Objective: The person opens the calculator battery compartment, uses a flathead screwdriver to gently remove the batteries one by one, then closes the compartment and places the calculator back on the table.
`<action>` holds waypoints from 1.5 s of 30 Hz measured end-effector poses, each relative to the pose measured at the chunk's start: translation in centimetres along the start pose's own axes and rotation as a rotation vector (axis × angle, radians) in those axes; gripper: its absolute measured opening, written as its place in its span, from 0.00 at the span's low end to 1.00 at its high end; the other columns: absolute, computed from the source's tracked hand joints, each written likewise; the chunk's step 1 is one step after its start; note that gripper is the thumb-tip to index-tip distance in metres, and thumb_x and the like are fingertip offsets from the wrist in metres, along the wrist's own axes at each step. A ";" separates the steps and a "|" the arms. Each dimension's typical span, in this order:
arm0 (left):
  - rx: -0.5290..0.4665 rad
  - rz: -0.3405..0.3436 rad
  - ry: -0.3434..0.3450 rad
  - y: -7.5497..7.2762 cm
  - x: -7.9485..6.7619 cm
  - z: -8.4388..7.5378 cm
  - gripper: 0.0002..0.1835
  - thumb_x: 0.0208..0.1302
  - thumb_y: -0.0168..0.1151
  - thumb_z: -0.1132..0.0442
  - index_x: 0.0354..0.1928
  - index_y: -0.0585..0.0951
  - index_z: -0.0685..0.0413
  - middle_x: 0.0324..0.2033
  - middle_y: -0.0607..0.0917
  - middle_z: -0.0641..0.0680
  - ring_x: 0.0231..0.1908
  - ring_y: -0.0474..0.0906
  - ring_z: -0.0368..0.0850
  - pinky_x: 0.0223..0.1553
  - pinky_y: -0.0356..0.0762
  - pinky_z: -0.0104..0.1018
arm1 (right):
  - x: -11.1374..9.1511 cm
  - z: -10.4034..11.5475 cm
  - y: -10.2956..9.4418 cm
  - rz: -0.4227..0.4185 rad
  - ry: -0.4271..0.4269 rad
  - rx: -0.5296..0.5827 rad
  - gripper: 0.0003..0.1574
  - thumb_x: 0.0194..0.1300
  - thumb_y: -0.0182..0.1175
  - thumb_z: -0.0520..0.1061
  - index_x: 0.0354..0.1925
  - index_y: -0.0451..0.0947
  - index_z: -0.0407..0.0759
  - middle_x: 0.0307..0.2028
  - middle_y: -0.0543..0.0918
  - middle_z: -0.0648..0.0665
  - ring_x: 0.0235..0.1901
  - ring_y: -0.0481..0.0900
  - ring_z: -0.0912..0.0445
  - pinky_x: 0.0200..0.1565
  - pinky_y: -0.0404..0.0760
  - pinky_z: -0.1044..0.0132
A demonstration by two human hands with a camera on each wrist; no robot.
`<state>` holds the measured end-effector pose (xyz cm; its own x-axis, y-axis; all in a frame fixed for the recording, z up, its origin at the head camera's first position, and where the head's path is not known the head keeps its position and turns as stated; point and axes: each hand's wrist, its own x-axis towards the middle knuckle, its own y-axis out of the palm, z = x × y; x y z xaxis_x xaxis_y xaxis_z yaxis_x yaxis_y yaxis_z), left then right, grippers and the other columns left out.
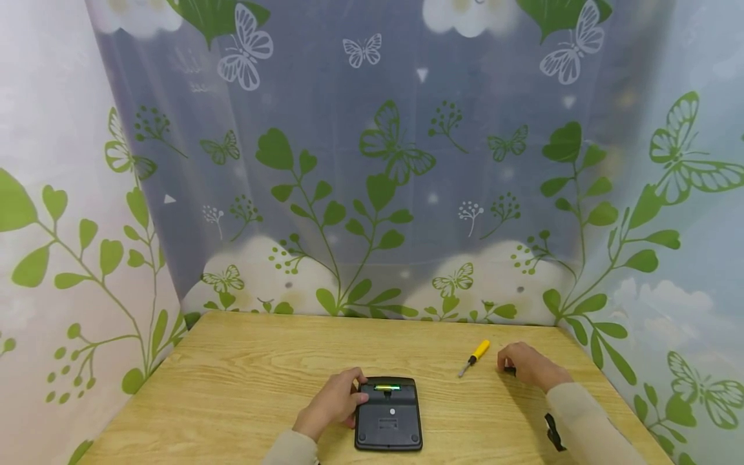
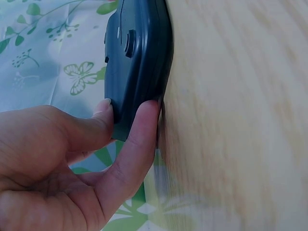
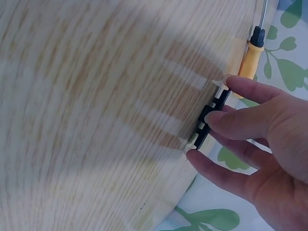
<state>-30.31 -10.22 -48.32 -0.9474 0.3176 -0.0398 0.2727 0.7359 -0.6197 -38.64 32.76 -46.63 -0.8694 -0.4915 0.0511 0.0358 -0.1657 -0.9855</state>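
Left grip (image 1: 336, 398) pinched on a flat black device (image 1: 383, 436), right grip (image 1: 530, 365) likewise on a notched black strip (image 3: 206, 112).

1. Black device (image 1: 372, 436): smooth plastic, satin sheen.
2. Battery (image 1: 387, 387): glossy, metallic-looking wrapper.
3. Small black piece (image 3: 204, 113): plastic, matt-looking.
4. Screwdriver (image 1: 480, 351): smooth plastic handle, metal shaft.
5. Tabletop (image 1: 261, 352): wood-grain surface, smooth, faintly reflective.
6. Backdrop (image 1: 314, 84): printed sheeting, slight sheen.
7. Sleeve (image 1: 587, 420): matt cloth.
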 end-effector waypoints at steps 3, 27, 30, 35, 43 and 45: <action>-0.001 -0.001 -0.001 0.0 0.0 0.0 0.10 0.72 0.62 0.70 0.53 0.77 0.59 0.34 0.82 0.57 0.25 0.81 0.44 0.18 0.85 0.34 | 0.0 0.0 0.0 -0.009 -0.001 -0.005 0.28 0.53 0.59 0.13 0.33 0.84 0.45 0.34 0.85 0.46 0.35 0.81 0.52 0.39 0.87 0.58; -0.019 0.008 -0.004 0.1 0.0 0.0 0.10 0.73 0.62 0.70 0.53 0.77 0.59 0.33 0.81 0.57 0.21 0.80 0.46 0.18 0.85 0.37 | 1.2 1.0 -1.1 0.003 0.000 0.044 0.19 0.58 0.65 0.21 0.43 0.85 0.38 0.43 0.87 0.39 0.44 0.84 0.41 0.46 0.89 0.49; -0.022 0.009 -0.007 0.1 0.0 0.0 0.10 0.73 0.62 0.70 0.52 0.77 0.59 0.33 0.81 0.57 0.22 0.80 0.45 0.18 0.85 0.37 | 1.7 1.4 -1.0 -0.005 -0.002 0.018 0.21 0.59 0.65 0.21 0.47 0.84 0.37 0.45 0.86 0.37 0.46 0.84 0.40 0.47 0.88 0.47; -0.018 0.003 -0.001 0.1 0.0 -0.1 0.10 0.73 0.62 0.70 0.52 0.77 0.60 0.32 0.81 0.57 0.20 0.80 0.46 0.18 0.85 0.37 | 2.5 1.9 -0.5 -0.017 -0.003 -0.042 0.27 0.59 0.65 0.22 0.54 0.81 0.39 0.48 0.83 0.35 0.49 0.83 0.38 0.52 0.86 0.43; -0.016 0.000 -0.001 0.0 0.0 -0.2 0.10 0.72 0.62 0.70 0.52 0.77 0.60 0.32 0.81 0.57 0.20 0.80 0.45 0.17 0.85 0.37 | 3.8 2.7 0.4 -0.044 -0.060 -0.067 0.22 0.59 0.66 0.22 0.49 0.85 0.40 0.42 0.83 0.41 0.44 0.83 0.45 0.50 0.87 0.49; -0.019 0.000 0.002 0.0 -0.1 -0.2 0.10 0.72 0.62 0.70 0.52 0.77 0.60 0.33 0.82 0.58 0.20 0.80 0.45 0.17 0.85 0.37 | 3.9 2.9 0.7 -0.047 -0.083 -0.077 0.20 0.58 0.68 0.23 0.46 0.85 0.40 0.41 0.83 0.41 0.43 0.84 0.46 0.48 0.88 0.50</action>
<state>-30.17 -10.11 -48.21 -0.9471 0.3188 -0.0381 0.2758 0.7471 -0.6048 -40.62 28.26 -46.61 -0.8253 -0.5543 0.1078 -0.0448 -0.1260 -0.9910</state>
